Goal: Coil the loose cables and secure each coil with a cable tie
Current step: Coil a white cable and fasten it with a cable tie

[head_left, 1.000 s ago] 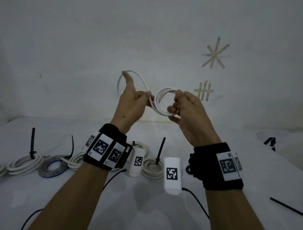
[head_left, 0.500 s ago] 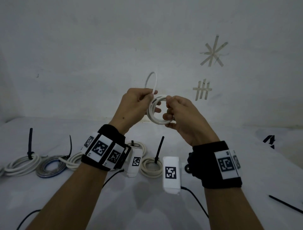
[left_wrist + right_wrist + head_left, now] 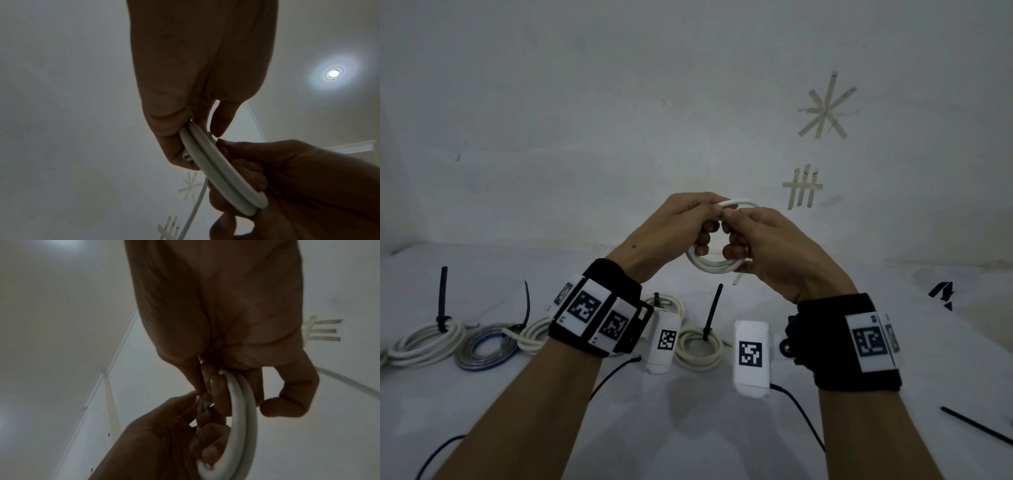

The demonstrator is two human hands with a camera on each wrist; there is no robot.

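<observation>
Both hands are raised above the white table (image 3: 688, 428), holding one small round coil of smooth white cable (image 3: 714, 265) between them. The left hand (image 3: 681, 226) curls its fingers around the coil's 9 o'clock side, with a cut cable end beside its thumb. The right hand (image 3: 767, 246) pinches the 3 o'clock side, fingers hooked through the ring. On the table at 8 o'clock lie tied coils: a white one (image 3: 424, 342), a blue-grey one (image 3: 484, 347) and a cream one (image 3: 698, 347), each with a stiff black cable tie (image 3: 443, 294) sticking up. A loose black tie (image 3: 976, 425) lies at 4 o'clock.
</observation>
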